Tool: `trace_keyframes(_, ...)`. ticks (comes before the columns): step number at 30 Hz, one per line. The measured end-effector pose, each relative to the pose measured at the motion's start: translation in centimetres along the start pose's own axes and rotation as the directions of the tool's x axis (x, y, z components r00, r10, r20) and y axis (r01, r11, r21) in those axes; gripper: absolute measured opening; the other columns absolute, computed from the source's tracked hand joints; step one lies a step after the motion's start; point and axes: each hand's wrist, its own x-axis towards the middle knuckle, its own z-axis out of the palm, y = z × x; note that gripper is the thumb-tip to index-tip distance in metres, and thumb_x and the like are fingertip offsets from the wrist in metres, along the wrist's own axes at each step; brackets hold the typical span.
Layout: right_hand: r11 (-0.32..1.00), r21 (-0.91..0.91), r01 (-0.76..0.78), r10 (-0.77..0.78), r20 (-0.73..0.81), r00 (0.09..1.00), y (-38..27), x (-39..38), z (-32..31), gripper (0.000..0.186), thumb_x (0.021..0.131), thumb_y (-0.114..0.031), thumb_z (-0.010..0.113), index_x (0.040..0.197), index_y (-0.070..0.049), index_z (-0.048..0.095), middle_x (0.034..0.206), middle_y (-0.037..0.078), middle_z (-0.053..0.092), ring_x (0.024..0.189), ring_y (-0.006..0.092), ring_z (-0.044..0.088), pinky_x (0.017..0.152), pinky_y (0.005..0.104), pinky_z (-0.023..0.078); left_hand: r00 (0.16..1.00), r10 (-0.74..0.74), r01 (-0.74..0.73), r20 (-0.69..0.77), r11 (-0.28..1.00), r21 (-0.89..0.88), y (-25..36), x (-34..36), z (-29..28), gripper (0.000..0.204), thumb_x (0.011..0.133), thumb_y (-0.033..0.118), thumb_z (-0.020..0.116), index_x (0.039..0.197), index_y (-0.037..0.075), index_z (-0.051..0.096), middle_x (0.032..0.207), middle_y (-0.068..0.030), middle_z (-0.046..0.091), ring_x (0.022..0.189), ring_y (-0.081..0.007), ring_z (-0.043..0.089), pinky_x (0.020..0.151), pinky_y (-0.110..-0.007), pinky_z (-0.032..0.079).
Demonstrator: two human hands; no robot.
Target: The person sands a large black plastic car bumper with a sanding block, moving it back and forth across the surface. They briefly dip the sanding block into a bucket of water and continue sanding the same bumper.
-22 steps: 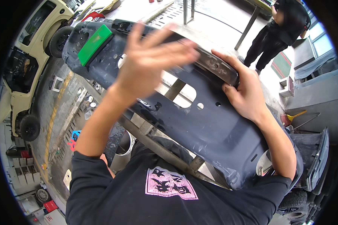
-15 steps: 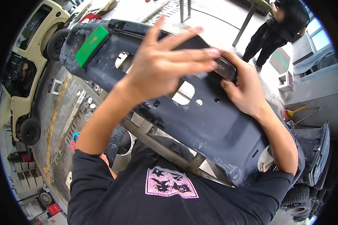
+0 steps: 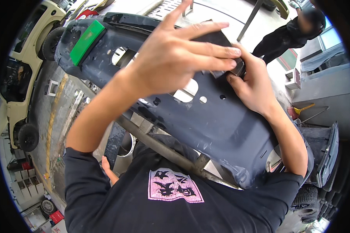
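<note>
A large dark grey plastic car part [image 3: 198, 128], likely a bumper, with cut-out openings lies across a metal stand [image 3: 151, 147] in front of me. A green block [image 3: 85, 42] sits at its left end. My right hand [image 3: 252, 85] is closed round a dark rectangular piece [image 3: 216, 39] at the part's far edge. My left hand [image 3: 175, 52] has its fingers spread over that dark piece, fingertips reaching toward my right hand; whether they touch it is unclear.
A person in black [image 3: 278, 39] stands at upper right. Another person's hand [image 3: 107, 167] shows below my left arm. A beige vehicle [image 3: 17, 93] is at left; stacked tyres [image 3: 307, 206], a broom [image 3: 299, 110] and other panels [image 3: 324, 155] are at right.
My left hand has moved up and right over the dark piece, fingers still spread. The dark piece appears more tilted in my right hand. The person in black is more bent over.
</note>
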Motion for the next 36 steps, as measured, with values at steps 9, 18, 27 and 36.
trace_keyframes(9,0.998,-0.062,-0.015,0.013,-0.02,1.0,0.5,-0.1,-0.4,0.06,0.072,0.005,0.06,0.132,-0.001,0.058,0.103,0.024,0.068,0.096,0.0383,0.069,0.087,0.0384,0.052,0.995,-0.062,0.071,0.072,0.989,-0.127,-2.0,-0.4,-0.8,0.044,0.077,-0.001,0.062,0.112,0.02,0.078,0.123,0.003,0.073,0.13,-0.0279,0.06,0.118,-0.067,0.019)
trace_keyframes(18,0.997,-0.044,0.061,-0.062,-0.024,0.998,0.9,0.2,-0.3,0.063,0.071,0.004,0.062,0.134,-0.002,0.059,0.105,0.023,0.068,0.099,0.0364,0.067,0.09,0.0386,0.05,0.965,-0.196,0.219,0.176,0.968,-0.123,-2.8,-0.4,-2.5,0.051,0.073,-0.008,0.055,0.106,0.021,0.081,0.116,0.0003,0.076,0.125,-0.0292,0.063,0.119,-0.063,0.017)
trace_keyframes(27,0.999,0.016,-0.036,0.035,0.053,0.998,-0.5,0.6,-0.5,0.061,0.073,0.007,0.054,0.134,0.007,0.054,0.11,0.021,0.07,0.108,0.0208,0.068,0.099,0.0293,0.046,0.991,-0.04,0.035,0.131,0.999,0.041,-5.9,-1.6,-3.2,0.039,0.084,-0.005,0.056,0.107,0.016,0.08,0.118,-0.0008,0.076,0.129,-0.0244,0.062,0.121,-0.052,0.022)
trace_keyframes(36,0.998,-0.05,-0.048,0.049,0.016,0.999,-0.4,0.4,0.0,0.056,0.076,0.002,0.066,0.131,0.004,0.055,0.087,0.027,0.068,0.081,0.0385,0.071,0.077,0.0419,0.055,0.993,-0.121,0.121,0.016,0.992,-0.025,-4.2,-2.6,-1.2,0.038,0.087,-0.003,0.059,0.107,0.022,0.081,0.12,0.0,0.075,0.129,-0.0226,0.062,0.123,-0.055,0.017)
